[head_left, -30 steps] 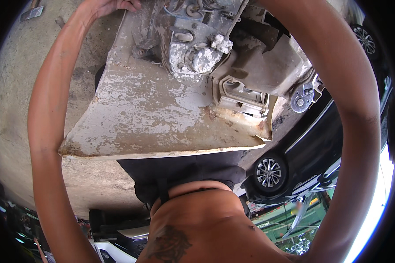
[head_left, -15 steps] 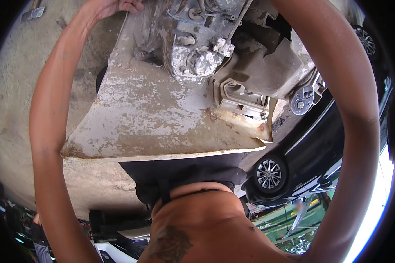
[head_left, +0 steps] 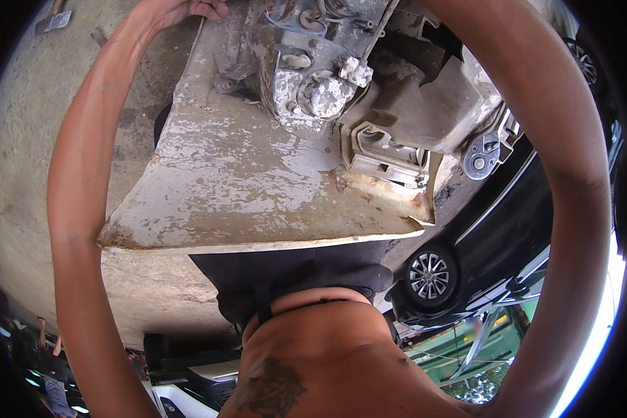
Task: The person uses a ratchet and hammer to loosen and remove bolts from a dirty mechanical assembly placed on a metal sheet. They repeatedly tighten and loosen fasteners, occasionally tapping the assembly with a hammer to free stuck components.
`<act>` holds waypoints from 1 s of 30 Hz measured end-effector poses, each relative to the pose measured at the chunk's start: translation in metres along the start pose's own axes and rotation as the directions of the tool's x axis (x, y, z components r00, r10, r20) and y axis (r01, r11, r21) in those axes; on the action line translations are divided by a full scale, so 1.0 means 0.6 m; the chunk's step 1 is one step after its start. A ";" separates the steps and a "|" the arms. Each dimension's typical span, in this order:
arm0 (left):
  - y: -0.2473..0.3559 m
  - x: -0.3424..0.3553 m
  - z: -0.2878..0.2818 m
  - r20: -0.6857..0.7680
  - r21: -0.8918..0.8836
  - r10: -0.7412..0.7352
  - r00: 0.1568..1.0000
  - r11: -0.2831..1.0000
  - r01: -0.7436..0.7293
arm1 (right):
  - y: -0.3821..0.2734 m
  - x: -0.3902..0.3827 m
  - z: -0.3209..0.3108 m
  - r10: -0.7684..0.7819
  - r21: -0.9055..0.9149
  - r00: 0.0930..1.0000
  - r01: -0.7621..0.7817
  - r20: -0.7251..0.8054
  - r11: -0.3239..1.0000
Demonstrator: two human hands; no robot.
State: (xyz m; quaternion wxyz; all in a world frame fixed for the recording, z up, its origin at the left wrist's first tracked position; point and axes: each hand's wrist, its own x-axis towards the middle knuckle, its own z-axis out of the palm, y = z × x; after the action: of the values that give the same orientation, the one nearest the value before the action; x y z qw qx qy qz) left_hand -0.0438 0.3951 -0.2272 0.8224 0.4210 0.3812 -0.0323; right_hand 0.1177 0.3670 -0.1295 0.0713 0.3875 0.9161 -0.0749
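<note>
My left hand (head_left: 200, 11) reaches to the upper left edge of a weathered pale panel (head_left: 237, 188), fingers curled at the edge; what exactly they grip is hard to make out. My right arm (head_left: 550, 125) runs past the top edge, its hand out of sight. Between the arms, a dusty metal housing (head_left: 313, 83) with flaking pale paint, thin lines and a round boss sits above the panel. A molded bracket (head_left: 383, 157) is at the panel's right, beside a larger molded cover (head_left: 432, 104). Farther right is a round silvery fitting (head_left: 479, 157) resembling a ratchet head.
A concrete floor (head_left: 28, 160) lies at left, with a small metal-headed tool (head_left: 53, 22). A dark car (head_left: 481, 237) with a spoked wheel (head_left: 428, 277) stands at right, near green metalwork (head_left: 494, 341). Another person (head_left: 54, 369) is at lower left. My torso fills the bottom middle.
My right elbow has shifted slightly rightward. My left hand stays nearly in place at the upper edge. More of the person at lower left has come into sight.
</note>
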 end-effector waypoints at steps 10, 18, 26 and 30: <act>-0.007 0.002 -0.022 0.043 -0.033 0.021 0.999 0.999 -0.020 | -0.012 -0.023 -0.018 -0.125 -0.081 0.989 0.118 -0.083 0.990; -0.029 0.019 -0.063 0.058 0.050 0.032 0.998 0.998 -0.034 | 0.003 -0.012 -0.014 -0.221 -0.194 0.962 0.189 -0.162 0.963; 0.012 -0.011 0.016 -0.037 0.009 0.010 0.999 1.000 -0.009 | 0.025 -0.005 0.019 -0.123 -0.208 0.992 0.125 0.021 0.970; 0.007 -0.007 0.010 -0.026 -0.018 -0.026 0.999 1.000 0.025 | 0.014 0.003 0.030 0.135 0.035 0.986 -0.132 -0.099 0.991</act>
State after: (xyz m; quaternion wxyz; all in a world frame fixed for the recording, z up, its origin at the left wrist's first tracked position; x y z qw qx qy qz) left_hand -0.0417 0.3927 -0.2195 0.8206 0.4092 0.3974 -0.0339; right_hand 0.1239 0.3705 -0.1484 0.0242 0.4520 0.8894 -0.0635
